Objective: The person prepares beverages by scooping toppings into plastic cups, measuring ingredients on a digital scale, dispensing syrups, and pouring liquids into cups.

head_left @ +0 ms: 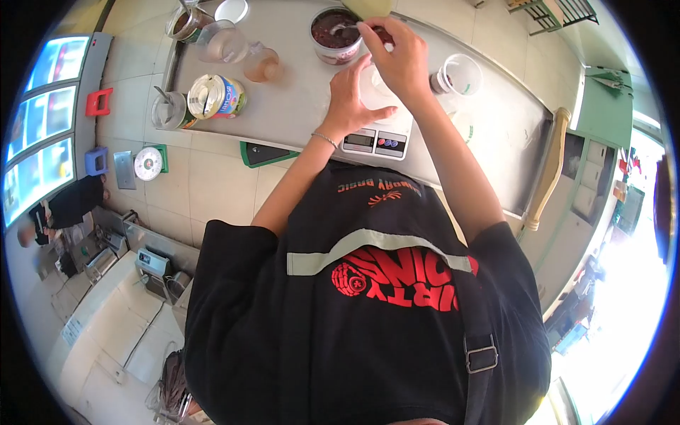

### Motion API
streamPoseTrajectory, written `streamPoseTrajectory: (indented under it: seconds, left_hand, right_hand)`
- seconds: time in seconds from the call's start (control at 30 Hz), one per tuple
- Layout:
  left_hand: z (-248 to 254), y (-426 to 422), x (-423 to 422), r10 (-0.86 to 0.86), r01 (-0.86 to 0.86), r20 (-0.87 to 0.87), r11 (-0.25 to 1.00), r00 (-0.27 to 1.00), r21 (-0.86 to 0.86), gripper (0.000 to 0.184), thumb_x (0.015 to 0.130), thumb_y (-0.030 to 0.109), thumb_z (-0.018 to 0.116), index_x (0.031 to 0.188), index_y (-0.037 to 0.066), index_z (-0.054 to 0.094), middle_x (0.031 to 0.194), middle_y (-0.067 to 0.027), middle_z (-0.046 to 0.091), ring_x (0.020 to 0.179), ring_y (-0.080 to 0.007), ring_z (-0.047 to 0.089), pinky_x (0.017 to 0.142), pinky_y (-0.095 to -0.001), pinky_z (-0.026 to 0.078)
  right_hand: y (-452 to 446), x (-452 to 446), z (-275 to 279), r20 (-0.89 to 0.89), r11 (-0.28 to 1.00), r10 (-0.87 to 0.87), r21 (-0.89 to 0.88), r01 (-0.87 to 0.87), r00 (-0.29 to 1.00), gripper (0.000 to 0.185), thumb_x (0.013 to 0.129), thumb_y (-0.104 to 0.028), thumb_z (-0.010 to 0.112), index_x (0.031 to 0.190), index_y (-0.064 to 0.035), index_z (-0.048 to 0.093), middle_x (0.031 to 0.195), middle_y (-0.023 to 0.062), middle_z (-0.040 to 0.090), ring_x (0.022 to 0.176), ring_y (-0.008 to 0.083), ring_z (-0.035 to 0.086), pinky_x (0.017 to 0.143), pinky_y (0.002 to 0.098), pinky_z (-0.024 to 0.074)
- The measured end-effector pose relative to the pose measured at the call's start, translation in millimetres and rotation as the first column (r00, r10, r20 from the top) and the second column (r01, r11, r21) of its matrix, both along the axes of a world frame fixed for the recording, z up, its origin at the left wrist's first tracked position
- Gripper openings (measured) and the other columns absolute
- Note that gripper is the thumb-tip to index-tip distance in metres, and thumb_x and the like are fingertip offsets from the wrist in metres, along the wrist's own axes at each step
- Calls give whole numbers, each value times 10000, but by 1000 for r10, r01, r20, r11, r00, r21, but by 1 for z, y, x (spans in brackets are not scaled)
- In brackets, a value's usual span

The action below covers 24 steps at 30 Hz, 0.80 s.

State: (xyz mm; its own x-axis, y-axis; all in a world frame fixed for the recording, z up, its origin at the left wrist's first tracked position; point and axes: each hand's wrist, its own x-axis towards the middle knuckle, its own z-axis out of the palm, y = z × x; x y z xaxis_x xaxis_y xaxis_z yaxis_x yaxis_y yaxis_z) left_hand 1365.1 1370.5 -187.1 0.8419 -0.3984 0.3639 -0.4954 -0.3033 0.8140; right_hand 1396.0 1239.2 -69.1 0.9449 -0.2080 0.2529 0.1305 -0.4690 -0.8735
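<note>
The clear container [371, 79] is partly hidden by the left grip [348, 99] and the right grip [402, 62], by which the spoon's [346, 27] handle end is covered. The scale's readout [359, 140] is too small to be read. The yellow-green object [370, 7] is cut off above.

A red stool [99, 103] stands near a blue stool [95, 161].

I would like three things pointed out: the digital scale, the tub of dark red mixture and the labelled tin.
Digital scale [359, 141], head view: its display.
Tub of dark red mixture [334, 55], head view: its clear wall.
Labelled tin [229, 98], head view: its printed label.
</note>
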Motion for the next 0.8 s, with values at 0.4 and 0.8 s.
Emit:
streamPoseTrajectory:
  seconds: [0.4, 0.8]
  left_hand:
    - [6, -9, -9, 89, -107, 116, 981, 989, 159, 1266, 631, 594, 896, 1578, 25, 278, 1331, -112, 569, 1263, -296, 501, 1107, -496, 292]
    - [15, -14, -18, 175, -188, 100, 972, 979, 142, 1254, 625, 556, 904, 1586, 44, 281, 1277, -72, 585, 1221, -247, 530, 1089, -480, 300]
  right_hand:
    - [-15, -13, 8, -117, 992, 126, 48, -121, 985, 188, 961, -137, 736, 1103, -15, 755, 883, 65, 750, 786, 112, 701, 707, 275, 566]
    - [-16, -14, -10, 213, 979, 63, -202, -19, 975, 185, 1023, -114, 628, 1143, 4, 704, 883, 135, 724, 747, 173, 690, 729, 322, 554]
